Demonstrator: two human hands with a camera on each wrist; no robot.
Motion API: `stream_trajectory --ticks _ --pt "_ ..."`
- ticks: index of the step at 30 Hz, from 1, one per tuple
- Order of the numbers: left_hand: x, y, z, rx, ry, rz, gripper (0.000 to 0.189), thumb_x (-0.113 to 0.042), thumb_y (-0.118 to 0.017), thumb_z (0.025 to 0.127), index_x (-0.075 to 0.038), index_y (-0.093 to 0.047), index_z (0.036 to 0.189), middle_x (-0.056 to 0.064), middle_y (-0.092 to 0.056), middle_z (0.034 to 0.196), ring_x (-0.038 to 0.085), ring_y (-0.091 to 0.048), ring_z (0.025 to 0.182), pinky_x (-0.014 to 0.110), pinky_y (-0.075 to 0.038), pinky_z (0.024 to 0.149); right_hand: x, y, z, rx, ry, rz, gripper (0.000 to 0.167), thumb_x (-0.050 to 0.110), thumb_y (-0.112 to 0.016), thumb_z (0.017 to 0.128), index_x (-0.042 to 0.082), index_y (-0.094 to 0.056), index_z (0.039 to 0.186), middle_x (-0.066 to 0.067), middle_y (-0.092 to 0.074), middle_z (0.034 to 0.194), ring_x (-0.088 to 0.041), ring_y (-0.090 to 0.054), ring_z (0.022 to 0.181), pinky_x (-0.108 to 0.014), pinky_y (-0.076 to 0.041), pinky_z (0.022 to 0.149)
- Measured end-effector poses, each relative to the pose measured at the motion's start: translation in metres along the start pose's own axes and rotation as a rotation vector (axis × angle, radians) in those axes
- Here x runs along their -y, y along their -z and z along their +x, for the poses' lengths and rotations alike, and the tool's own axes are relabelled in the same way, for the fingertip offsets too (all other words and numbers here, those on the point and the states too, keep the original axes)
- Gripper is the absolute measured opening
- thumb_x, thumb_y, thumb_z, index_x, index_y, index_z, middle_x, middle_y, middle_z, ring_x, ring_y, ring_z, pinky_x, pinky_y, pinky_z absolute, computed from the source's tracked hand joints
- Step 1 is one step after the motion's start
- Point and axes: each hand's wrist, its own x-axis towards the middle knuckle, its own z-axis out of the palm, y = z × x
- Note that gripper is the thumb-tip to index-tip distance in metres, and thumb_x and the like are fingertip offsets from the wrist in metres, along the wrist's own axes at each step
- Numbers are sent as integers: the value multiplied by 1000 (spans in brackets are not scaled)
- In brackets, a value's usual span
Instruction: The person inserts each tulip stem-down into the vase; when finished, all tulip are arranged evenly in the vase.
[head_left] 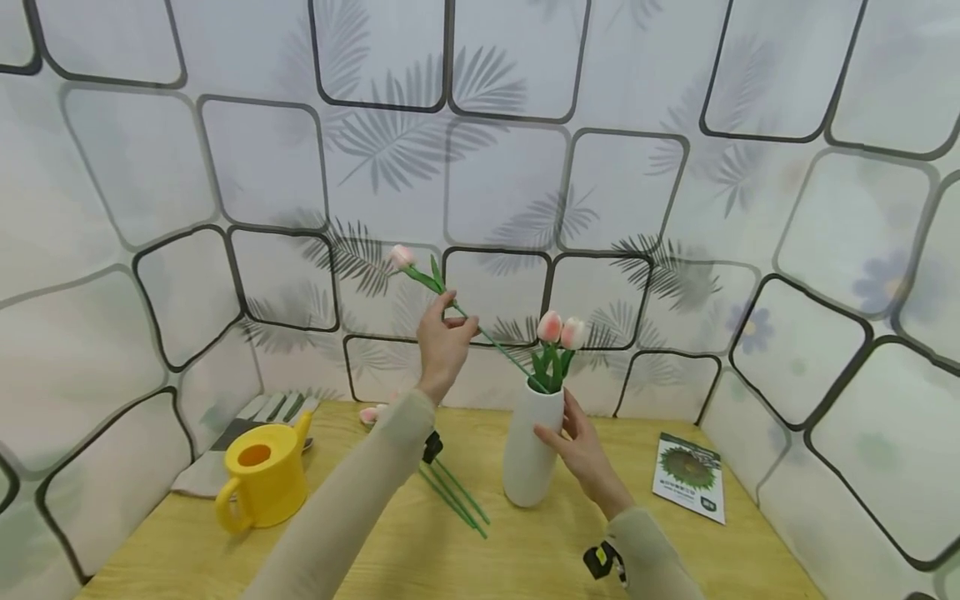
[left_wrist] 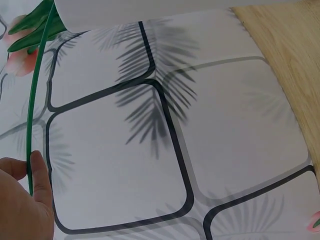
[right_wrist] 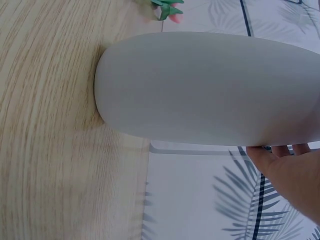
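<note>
Left hand [head_left: 444, 340] pinches tulip [head_left: 427, 281] below its bloom [head_left: 402, 257]; right hand [head_left: 583, 450] holds vase [head_left: 528, 454]

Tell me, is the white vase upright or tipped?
Upright: the white vase stands base-down on the table, mouth at the top, two tulips rising from it; the right hand holds its side.

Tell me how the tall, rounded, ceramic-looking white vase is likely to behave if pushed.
The white vase may tip if pushed high, since its base tapers in. Its smooth, ungrooved wall might feel slippery. Laid down, it would probably roll, given its round body.
</note>
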Motion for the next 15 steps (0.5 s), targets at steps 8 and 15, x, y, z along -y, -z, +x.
stream_trajectory --ticks 8,15 --pt "-2 -13 -3 13 -99 106 54 -7 -70 89 -12 -54 140 11 -53 139 24 -68 96 33 -60 67 -3 0 1 -3 5 -9 89 28 -70 92 22 -12 159 -11 -27 160 -38 -31 145 -61 -30 114" --pt "-3 -23 -8 73 -165 136 53 -4 -68 90 -14 -52 139 10 -55 139 24 -68 96 35 -59 66 -3 0 2 0 10 -10 89 26 -70 92 22 -11 159 -10 -26 161 -38 -31 145 -61 -30 114"
